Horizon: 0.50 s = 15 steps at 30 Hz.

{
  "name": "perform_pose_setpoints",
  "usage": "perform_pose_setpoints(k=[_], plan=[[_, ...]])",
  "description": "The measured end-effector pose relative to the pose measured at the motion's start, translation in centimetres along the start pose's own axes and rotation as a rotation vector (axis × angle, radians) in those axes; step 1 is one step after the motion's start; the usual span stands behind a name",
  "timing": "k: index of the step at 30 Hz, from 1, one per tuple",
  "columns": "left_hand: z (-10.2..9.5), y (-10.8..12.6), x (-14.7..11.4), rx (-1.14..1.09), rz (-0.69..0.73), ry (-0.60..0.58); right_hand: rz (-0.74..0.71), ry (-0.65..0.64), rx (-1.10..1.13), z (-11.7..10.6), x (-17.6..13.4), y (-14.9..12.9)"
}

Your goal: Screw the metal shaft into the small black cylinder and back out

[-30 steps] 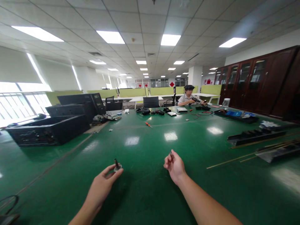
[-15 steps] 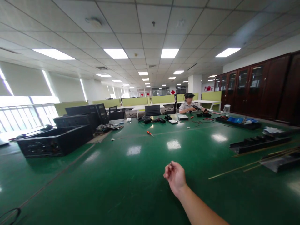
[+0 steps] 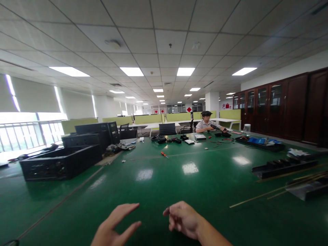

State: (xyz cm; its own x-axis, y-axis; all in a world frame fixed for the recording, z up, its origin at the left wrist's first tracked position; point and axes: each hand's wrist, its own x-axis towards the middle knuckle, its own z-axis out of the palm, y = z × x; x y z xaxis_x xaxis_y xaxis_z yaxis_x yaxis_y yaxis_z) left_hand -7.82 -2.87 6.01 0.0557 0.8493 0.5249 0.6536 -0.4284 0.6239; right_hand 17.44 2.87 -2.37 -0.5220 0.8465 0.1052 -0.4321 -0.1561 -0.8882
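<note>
My right hand is closed above the green table, low in the middle of the head view. A small dark object pokes out at its fingertips, too small to name. To its left my left hand is open, thumb and fingers apart, with nothing between them. A gap separates the two hands. Farther off, a screwdriver with an orange-red handle lies on the table, touched by neither hand.
Black computer cases stand at the left. At the right lie black metal channels, thin yellowish rods and a tray of blue items. Across the table a person handles a dark tool near several small parts.
My left hand has come into view at the bottom. My right hand has moved lower and turned, its fingertips now pointing left. The view has tilted up slightly.
</note>
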Motion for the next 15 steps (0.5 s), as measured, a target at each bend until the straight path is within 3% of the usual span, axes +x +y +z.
perform_pose_setpoints(k=[4,7,11,15], plan=[[6.3,3.6,1.5,-0.145,0.123,-0.264,0.019,-0.077,0.001,-0.1,0.1,0.4],[8.6,4.6,1.5,-0.270,0.099,-0.316,0.013,-0.058,0.027,-0.3,0.3,0.4],[8.7,4.7,1.1,-0.285,0.069,-0.285,0.054,-0.063,0.022,-0.2,0.5,0.6],[5.8,3.6,1.0,-0.178,-0.009,-0.196,0.051,-0.065,0.037,-0.1,0.3,0.3]])
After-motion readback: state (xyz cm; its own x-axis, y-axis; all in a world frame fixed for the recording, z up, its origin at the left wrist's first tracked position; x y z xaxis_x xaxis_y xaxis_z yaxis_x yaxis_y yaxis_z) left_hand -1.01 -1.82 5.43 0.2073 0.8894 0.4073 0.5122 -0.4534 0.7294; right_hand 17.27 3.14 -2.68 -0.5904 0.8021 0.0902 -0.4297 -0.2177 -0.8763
